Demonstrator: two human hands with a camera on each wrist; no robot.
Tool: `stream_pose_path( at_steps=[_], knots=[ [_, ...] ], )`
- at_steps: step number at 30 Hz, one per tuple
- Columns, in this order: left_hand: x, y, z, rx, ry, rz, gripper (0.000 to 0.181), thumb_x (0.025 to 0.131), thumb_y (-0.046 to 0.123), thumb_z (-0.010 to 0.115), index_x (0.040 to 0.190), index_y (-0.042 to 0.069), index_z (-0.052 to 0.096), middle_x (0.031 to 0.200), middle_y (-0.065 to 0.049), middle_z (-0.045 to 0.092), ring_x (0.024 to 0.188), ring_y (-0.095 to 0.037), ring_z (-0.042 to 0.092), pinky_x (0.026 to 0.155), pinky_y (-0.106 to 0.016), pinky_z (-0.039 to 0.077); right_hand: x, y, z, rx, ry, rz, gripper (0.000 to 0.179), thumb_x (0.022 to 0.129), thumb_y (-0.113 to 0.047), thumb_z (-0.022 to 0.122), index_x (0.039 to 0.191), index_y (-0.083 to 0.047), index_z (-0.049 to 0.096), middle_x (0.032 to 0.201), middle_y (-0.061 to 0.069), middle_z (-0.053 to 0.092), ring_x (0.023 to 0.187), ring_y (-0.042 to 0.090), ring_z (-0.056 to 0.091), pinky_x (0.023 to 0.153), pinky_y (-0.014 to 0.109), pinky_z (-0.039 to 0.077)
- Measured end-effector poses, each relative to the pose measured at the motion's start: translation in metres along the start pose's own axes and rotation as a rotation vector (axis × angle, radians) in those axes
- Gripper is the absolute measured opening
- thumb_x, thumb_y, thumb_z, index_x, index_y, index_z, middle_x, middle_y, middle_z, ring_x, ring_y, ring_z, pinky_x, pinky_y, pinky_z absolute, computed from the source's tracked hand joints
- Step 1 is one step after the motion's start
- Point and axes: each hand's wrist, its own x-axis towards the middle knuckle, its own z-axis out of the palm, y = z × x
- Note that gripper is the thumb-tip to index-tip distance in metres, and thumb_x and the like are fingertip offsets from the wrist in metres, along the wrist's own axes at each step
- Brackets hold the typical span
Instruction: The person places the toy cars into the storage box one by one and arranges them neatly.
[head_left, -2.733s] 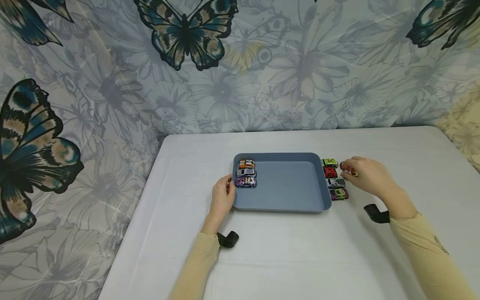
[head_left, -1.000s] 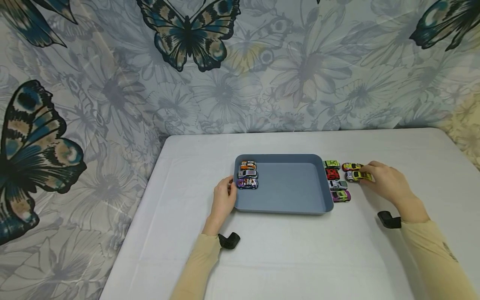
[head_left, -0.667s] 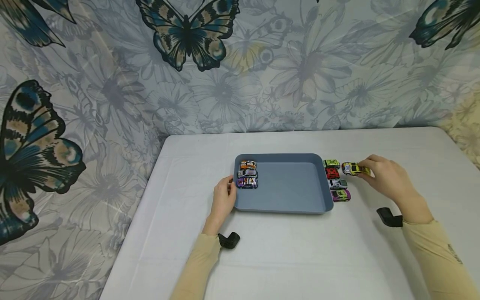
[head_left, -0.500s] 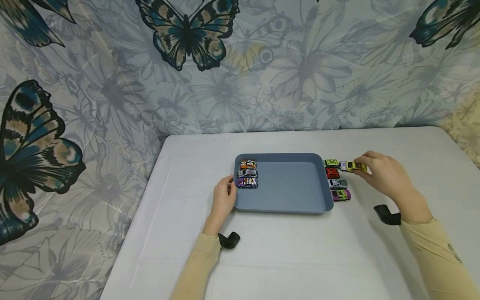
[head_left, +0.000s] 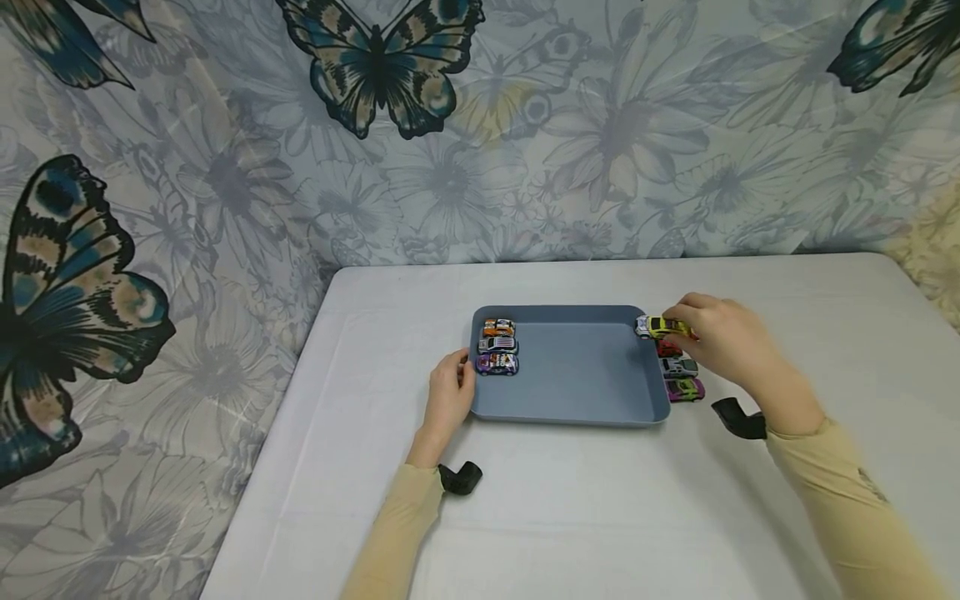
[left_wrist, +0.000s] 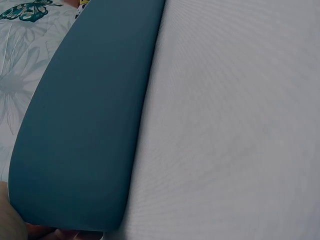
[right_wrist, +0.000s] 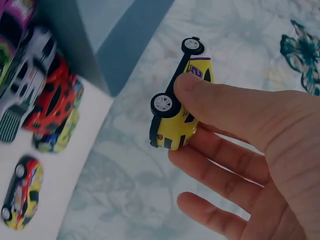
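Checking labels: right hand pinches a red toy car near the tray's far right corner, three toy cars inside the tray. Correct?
Not red: the right hand pinches a yellow toy car, as the right wrist view shows. It's near the far right corner of the tray, with three toy cars inside.

The wall (head_left: pixel 450 200) is covered, behind the table (head_left: pixel 337 533) and down along its left side, with a pale blue-grey print of large outlined flowers (head_left: pixel 626 125), among which dark-edged butterflies (head_left: pixel 378 67) in teal, black and beige are set. The grey is broken by washes of yellow (head_left: pixel 933 242) below the middle butterfly and at the right edge. The table is topped in white, rounded at its far corners and marked by faint creases, and everything is softly lit.
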Motion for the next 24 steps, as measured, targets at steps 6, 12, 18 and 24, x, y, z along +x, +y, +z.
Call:
stream_pose_path(
  at_steps=[6, 12, 18, 24],
  knots=[
    [0.0, 0.001, 0.0, -0.004, 0.001, -0.001, 0.027, 0.092, 0.0, 0.049, 0.114, -0.012, 0.057, 0.101, -0.022, 0.062, 0.077, -0.022, 0.061, 0.065, -0.028, 0.052, 0.013, -0.017, 0.014, 0.061, -0.059, -0.05, 0.026, 0.065, -0.003, 0.081, 0.088, 0.0, 0.069, 0.079, 0.008, 0.06, 0.059, 0.018, 0.055, 0.054, 0.035, 0.047],
    [0.0, 0.0, 0.0, -0.003, 0.002, 0.005, 0.027, 0.092, 0.001, 0.049, 0.113, -0.011, 0.058, 0.098, -0.02, 0.063, 0.076, -0.021, 0.061, 0.064, -0.027, 0.052, 0.027, -0.033, 0.031, 0.083, -0.14, -0.083, 0.026, 0.067, -0.005, 0.08, 0.089, -0.001, 0.068, 0.08, 0.008, 0.06, 0.064, 0.02, 0.057, 0.059, 0.037, 0.048],
    [0.001, -0.001, 0.001, 0.005, -0.002, -0.004, 0.027, 0.092, 0.001, 0.048, 0.114, -0.011, 0.058, 0.097, -0.019, 0.063, 0.075, -0.02, 0.061, 0.064, -0.027, 0.052, 0.041, -0.053, 0.042, 0.1, -0.187, -0.144, 0.023, 0.068, -0.008, 0.081, 0.087, -0.005, 0.069, 0.081, 0.006, 0.06, 0.067, 0.019, 0.057, 0.06, 0.036, 0.048],
    [0.001, 0.0, 0.001, 0.005, 0.001, 0.007, 0.026, 0.091, 0.001, 0.048, 0.113, -0.011, 0.058, 0.096, -0.02, 0.063, 0.075, -0.021, 0.061, 0.064, -0.027, 0.052, 0.053, -0.07, 0.054, 0.101, -0.204, -0.213, 0.023, 0.067, -0.01, 0.082, 0.084, -0.008, 0.067, 0.078, 0.003, 0.058, 0.065, 0.015, 0.055, 0.061, 0.035, 0.046]
  ],
)
